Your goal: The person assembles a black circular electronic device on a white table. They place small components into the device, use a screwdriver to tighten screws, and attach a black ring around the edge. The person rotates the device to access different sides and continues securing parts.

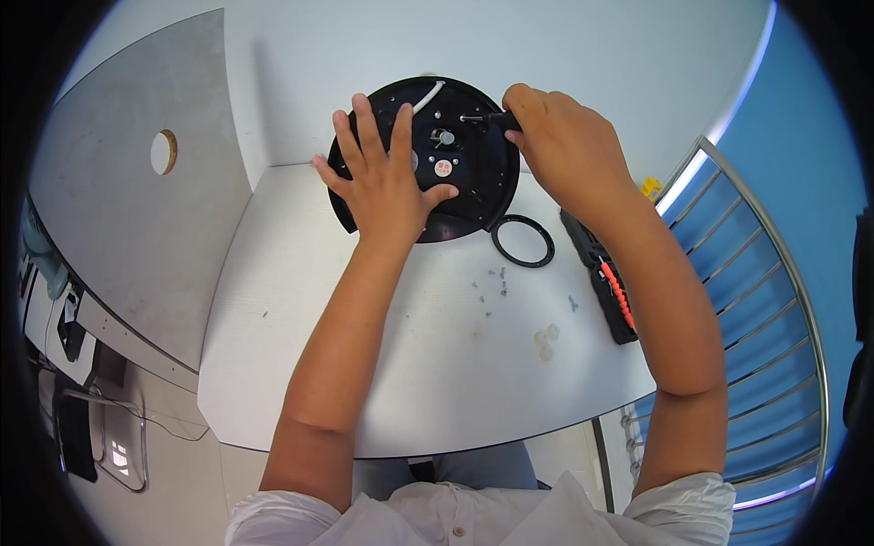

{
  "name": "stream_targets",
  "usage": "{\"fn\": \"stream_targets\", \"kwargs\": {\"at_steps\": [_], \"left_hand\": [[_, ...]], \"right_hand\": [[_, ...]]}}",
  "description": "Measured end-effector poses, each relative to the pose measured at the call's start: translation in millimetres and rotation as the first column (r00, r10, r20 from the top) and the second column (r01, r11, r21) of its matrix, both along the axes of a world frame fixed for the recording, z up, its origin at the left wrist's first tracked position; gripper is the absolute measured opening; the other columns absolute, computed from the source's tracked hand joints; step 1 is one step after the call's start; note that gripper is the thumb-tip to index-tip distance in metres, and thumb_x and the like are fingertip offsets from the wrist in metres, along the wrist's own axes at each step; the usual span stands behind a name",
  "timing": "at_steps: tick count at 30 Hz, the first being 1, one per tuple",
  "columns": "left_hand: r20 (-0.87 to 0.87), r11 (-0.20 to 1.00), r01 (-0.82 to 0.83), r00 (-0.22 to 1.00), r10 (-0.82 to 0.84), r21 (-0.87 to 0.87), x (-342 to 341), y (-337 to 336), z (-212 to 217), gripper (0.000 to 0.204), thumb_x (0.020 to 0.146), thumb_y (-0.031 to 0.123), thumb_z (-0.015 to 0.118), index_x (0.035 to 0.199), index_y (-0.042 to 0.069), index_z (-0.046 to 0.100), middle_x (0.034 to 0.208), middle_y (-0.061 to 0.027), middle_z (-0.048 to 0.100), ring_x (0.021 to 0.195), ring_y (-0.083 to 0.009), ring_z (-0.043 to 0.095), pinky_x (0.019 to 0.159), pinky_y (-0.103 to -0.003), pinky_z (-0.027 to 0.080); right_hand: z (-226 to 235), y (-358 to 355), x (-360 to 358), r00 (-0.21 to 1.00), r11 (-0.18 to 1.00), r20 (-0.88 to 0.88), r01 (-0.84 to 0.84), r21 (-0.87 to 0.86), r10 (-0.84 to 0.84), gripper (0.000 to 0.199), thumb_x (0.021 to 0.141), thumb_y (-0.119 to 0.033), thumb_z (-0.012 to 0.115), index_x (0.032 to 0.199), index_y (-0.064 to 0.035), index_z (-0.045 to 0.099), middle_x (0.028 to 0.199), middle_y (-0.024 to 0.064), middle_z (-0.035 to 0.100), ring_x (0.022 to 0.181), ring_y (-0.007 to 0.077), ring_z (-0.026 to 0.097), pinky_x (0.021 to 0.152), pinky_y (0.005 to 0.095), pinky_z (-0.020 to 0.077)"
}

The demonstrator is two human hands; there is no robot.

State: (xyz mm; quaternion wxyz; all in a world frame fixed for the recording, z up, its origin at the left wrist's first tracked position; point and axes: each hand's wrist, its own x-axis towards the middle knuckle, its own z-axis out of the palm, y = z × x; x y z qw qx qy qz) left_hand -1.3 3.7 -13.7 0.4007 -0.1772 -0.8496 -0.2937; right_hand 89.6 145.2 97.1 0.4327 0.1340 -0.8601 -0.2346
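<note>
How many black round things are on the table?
2: a big black disc under the left hand, and a thin black ring just right of it. Smaller ones may be hidden.

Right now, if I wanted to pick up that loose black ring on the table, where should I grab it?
Pinch the black ring by its lower right rim, coming from above. It lies flat and thin on the white table, and that side is bare, while its upper left edge sits close against the black round disc.
</note>
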Motion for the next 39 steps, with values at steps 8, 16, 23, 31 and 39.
{"fn": "stream_targets", "kwargs": {"at_steps": [8,16,23,31,39], "left_hand": [[-0.002,1.0,0.001,1.0,-0.001,-0.005,-0.1,0.5,-0.5,0.111,0.05,0.044,0.09,0.144,0.026,0.034,0.158,-0.0151,0.005,0.145,-0.0364,0.003,0.104,-0.068,0.014],[-0.008,1.0,0.009,1.0,-0.009,-0.001,-0.4,1.8,-1.8,0.111,0.051,0.045,0.089,0.144,0.027,0.033,0.158,-0.0148,0.004,0.145,-0.0364,0.003,0.105,-0.068,0.013],[0.024,0.999,-0.022,0.999,0.022,-0.029,-0.1,-2.7,1.0,0.11,0.051,0.048,0.088,0.144,0.026,0.033,0.158,-0.0156,0.004,0.145,-0.0365,0.003,0.105,-0.067,0.013],[0.02,0.999,-0.011,1.0,0.012,-0.045,0.9,-0.1,1.7,0.105,0.056,0.053,0.084,0.145,0.024,0.036,0.158,-0.0165,0.002,0.145,-0.0378,0.001,0.105,-0.069,0.009],[-0.281,1.0,-0.012,0.96,0.011,0.0,-23.4,-15.4,-6.4,0.055,0.085,0.017,0.065,0.135,0.034,0.051,0.156,-0.0171,0.017,0.138,-0.0374,0.027,0.104,-0.057,0.026]], "right_hand": [[-0.2,-13.4,4.2,0.992,0.992,0.075,0.11,-0.064,-0.105,0.026,0.086,-0.027,0.066,0.084,-0.0078,0.048,0.054,0.0052,0.057,0.053,0.0219,0.059,0.045,0.0325,0.0429],[-10.2,-15.1,1.2,0.991,0.93,0.101,0.115,-0.349,-0.085,0.03,0.086,-0.029,0.067,0.084,-0.005,0.049,0.056,0.008,0.059,0.054,0.0263,0.061,0.047,0.0349,0.0449],[-17.6,1.6,35.4,0.952,0.655,-0.237,-0.307,-0.691,0.195,0.021,0.084,-0.019,0.07,0.092,-0.0039,0.058,0.066,0.0061,0.061,0.056,0.0127,0.057,0.054,0.0276,0.0448],[-112.2,59.3,78.6,0.785,-0.505,-0.601,-0.463,-0.729,0.148,0.015,0.093,-0.017,0.057,0.097,-0.0029,0.053,0.091,0.0089,0.058,0.079,0.0158,0.06,0.068,0.0334,0.0566],[-155.2,117.6,75.1,0.804,-0.308,-0.595,-0.564,-0.766,0.008,0.01,0.078,0.001,0.051,0.087,-0.0043,0.053,0.083,0.005,0.056,0.074,0.013,0.053,0.068,0.0237,0.045]]}}
